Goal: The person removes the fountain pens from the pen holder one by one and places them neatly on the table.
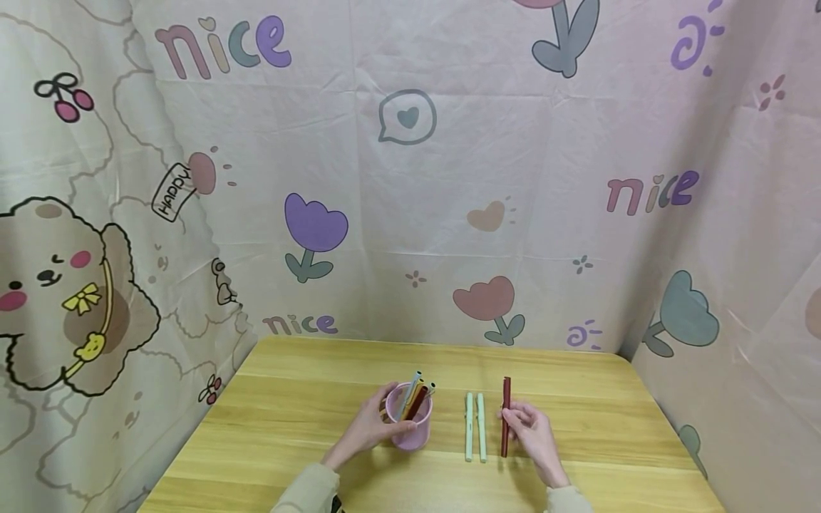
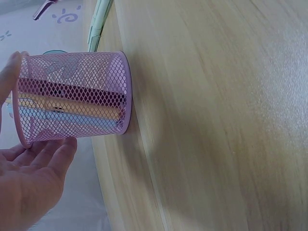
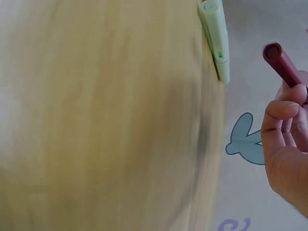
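A pink mesh pen cup [image 1: 413, 436] stands upright on the table, and my left hand [image 1: 368, 426] holds it near the rim, thumb on one side and fingers on the other. Several pens lean inside it; a dark red pen [image 2: 72, 90], a yellow one [image 2: 77, 105] and a light blue one [image 2: 62, 116] show through the mesh. To the right, my right hand [image 1: 534, 431] pinches another dark red pen [image 1: 506, 395]. In the right wrist view that pen [image 3: 285, 65] is raised off the table. Two light green pens [image 1: 469, 431] lie side by side between the hands.
The wood-grain table [image 1: 596, 399] has rounded far corners. Behind it and at both sides hangs a pale printed curtain [image 1: 410, 214] with flowers, words and a bear. Table surface extends left of the cup and right of my right hand.
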A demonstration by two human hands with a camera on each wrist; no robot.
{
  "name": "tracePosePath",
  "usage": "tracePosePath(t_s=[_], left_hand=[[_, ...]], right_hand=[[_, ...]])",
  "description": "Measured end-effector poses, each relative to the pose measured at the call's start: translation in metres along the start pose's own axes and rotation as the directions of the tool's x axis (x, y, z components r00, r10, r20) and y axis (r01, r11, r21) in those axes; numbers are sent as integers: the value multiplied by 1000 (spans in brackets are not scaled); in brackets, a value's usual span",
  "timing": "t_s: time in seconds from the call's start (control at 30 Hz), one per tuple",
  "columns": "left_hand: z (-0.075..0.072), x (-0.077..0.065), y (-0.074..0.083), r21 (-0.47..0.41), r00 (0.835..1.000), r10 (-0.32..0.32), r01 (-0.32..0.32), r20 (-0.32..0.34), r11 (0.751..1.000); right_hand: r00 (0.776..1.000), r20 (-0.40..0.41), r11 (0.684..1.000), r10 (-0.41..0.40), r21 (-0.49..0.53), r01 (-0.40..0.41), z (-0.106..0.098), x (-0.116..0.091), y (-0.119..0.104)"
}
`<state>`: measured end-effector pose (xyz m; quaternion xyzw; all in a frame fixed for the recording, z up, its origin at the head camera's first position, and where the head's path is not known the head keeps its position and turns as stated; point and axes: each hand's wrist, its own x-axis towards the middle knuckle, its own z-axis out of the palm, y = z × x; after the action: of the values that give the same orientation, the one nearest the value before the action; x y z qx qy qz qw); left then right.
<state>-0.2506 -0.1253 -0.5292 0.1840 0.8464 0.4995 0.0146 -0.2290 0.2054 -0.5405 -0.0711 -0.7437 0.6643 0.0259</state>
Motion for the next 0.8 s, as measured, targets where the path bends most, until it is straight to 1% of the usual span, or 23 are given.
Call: tracePosePath(t_s=[0.17,0.33,0.5,0.8], left_hand=[[0,1,0,-27,1000,17,-17,6,999],[0,1,-1,-20,1000,23,-22,7,1000],[0,0,-1,-14,1000,19,-19,6,1000],[0,1,-2,7,1000,21,-21,-1,1000]], right_hand=[[998,61,1000,11,-27,-10,-1,3,4],[992,126,998,25,-55,-18,-3,7,8],[987,158,998,28,-56,-19,-3,10,12],[975,224,992,-2,-123,30,-3,15,19]])
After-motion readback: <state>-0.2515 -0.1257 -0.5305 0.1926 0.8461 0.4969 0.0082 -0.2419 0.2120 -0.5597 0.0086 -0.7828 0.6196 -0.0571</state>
